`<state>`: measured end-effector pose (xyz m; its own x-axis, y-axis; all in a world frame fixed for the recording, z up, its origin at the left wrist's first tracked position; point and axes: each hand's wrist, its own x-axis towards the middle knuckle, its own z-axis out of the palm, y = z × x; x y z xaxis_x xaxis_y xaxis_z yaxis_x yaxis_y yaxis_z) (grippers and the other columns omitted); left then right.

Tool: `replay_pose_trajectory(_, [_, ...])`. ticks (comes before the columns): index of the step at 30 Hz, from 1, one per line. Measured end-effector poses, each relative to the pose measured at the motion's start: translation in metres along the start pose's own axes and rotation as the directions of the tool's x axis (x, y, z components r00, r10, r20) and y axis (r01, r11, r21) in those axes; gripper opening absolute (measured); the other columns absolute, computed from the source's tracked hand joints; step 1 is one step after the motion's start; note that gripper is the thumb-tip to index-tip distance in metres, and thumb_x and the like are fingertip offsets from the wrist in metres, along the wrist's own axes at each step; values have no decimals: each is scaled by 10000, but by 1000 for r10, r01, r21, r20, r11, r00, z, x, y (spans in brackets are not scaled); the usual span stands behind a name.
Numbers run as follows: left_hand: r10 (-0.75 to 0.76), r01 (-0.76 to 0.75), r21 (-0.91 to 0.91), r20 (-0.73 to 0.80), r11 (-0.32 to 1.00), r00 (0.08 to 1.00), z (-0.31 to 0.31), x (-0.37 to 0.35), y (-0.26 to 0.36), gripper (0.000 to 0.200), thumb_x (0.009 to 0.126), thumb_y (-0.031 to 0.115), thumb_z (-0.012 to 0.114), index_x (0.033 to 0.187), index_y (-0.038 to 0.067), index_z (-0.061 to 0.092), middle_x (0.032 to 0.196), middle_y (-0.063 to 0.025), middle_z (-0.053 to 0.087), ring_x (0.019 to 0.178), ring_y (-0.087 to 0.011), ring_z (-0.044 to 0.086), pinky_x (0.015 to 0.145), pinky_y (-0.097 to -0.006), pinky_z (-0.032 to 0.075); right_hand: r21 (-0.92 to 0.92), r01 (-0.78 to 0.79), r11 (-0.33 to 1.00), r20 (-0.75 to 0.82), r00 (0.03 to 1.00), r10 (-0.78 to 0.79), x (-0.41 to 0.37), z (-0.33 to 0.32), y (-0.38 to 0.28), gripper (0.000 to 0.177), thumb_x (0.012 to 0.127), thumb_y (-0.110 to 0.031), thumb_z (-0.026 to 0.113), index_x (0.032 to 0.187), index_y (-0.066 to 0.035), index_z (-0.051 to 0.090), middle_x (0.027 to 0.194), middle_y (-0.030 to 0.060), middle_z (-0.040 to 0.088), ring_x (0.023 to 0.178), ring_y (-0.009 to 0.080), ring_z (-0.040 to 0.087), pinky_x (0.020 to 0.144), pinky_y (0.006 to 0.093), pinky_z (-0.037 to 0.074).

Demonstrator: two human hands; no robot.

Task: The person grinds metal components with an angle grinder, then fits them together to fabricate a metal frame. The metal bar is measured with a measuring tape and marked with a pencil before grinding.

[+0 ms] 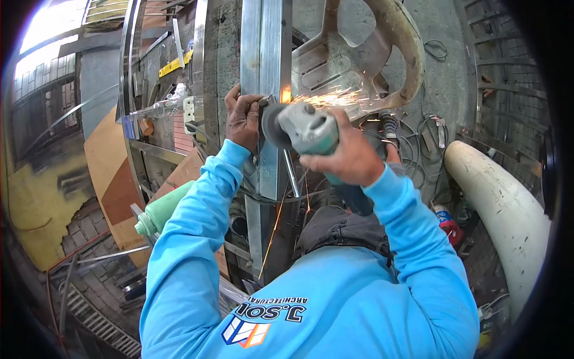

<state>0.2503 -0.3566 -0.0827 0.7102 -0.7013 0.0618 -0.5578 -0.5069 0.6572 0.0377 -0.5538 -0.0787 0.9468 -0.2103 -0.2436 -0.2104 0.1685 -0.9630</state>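
My right hand [354,157] is wrapped round the body of a green-grey angle grinder [311,128]. Its disc [274,127] meets metal beside my left fingertips, and orange sparks [329,97] fly off to the right. Closed fingers of my left hand [244,121] pinch the upper end of a thin metal rod, at the left edge of a galvanized steel tube [260,48]. The lower part of the rod [291,173] slants out below the grinder; its middle is hidden behind the disc and grinder head.
A worn plastic chair [412,60] lies just beyond the sparks. Cables [412,149] coil on the floor at right, near a large pale cylinder [493,200]. At left are a green cylinder [167,206], wooden boards [110,173], a power strip [189,113] and a yellow level [175,63].
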Motion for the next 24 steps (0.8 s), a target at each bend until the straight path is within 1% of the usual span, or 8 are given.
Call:
replay_pose_trajectory(5, [35, -37, 96, 19, 995, 999, -4, 1, 6, 157, 970, 71, 584, 1092, 144, 651, 1403, -204, 371, 1280, -357, 445, 1067, -432, 383, 2, -15, 1000, 25, 1000, 15, -4, -3, -12, 938, 699, -406, 871, 1358, -9, 336, 1113, 258, 651, 1037, 375, 672, 902, 410, 530])
replay_pose_trajectory(6, [28, -30, 96, 15, 995, 999, -4, 1, 8, 157, 969, 72, 589, 1094, 146, 650, 1400, -205, 373, 1269, -358, 455, 1059, -433, 395, 164, 77, 983, 17, 997, -81, -16, 8, 9, 950, 694, -410, 876, 1364, -12, 333, 1117, 242, 655, 1032, 373, 677, 900, 391, 532])
replay_pose_trajectory(8, [19, -20, 94, 11, 995, 1000, -4, 3, 8, 160, 964, 71, 598, 1093, 150, 650, 1395, -203, 376, 1246, -358, 473, 1046, -439, 414, -82, 70, 994, 74, 995, -64, -36, 5, -4, 963, 691, -416, 878, 1372, -15, 327, 1131, 238, 656, 1029, 380, 678, 901, 397, 532])
replay_pose_trajectory(14, [14, -15, 113, 11, 993, 1000, -3, 1, 5, 143, 967, 101, 597, 1090, 150, 652, 1401, -216, 380, 1241, -391, 492, 1036, -470, 424, -64, -121, 991, -20, 993, 120, 15, -6, -19, 943, 674, -408, 888, 1350, -1, 371, 1148, 268, 640, 1051, 361, 663, 937, 411, 512])
replay_pose_trajectory(17, [26, -26, 138, 3, 990, 1000, -4, 0, 0, 139, 970, 122, 595, 1091, 151, 654, 1409, -228, 387, 1259, -419, 484, 1041, -481, 414, 83, -18, 996, 48, 999, 14, -13, 3, 6, 943, 684, -389, 886, 1361, 6, 361, 1163, 238, 622, 1055, 315, 648, 937, 399, 511])
replay_pose_trajectory(20, [-5, 6, 110, -13, 994, 1000, -1, 1, -1, 142, 965, 126, 599, 1092, 153, 657, 1413, -235, 395, 1272, -431, 474, 1048, -485, 405, -14, 28, 999, 38, 999, -28, -34, 6, 9, 946, 688, -379, 887, 1365, 14, 356, 1188, 203, 597, 1059, 278, 626, 938, 380, 507])
replay_pose_trajectory(22, [-30, 31, 96, -9, 995, 1000, -1, -1, 2, 146, 961, 123, 600, 1091, 153, 659, 1413, -238, 398, 1279, -435, 466, 1052, -488, 399, 197, -128, 972, 91, 990, 111, -11, -1, -6, 937, 696, -367, 892, 1357, 26, 355, 1179, 187, 589, 1076, 263, 608, 933, 361, 505])
replay_pose_trajectory(24, [-46, 47, 88, -6, 995, 999, -2, 0, 4, 149, 959, 122, 599, 1091, 152, 659, 1409, -242, 399, 1286, -438, 456, 1057, -494, 392, 183, -176, 967, 91, 983, 161, 7, -9, -19, 934, 698, -364, 893, 1357, 24, 355, 1187, 189, 591, 1075, 251, 609, 928, 357, 505])
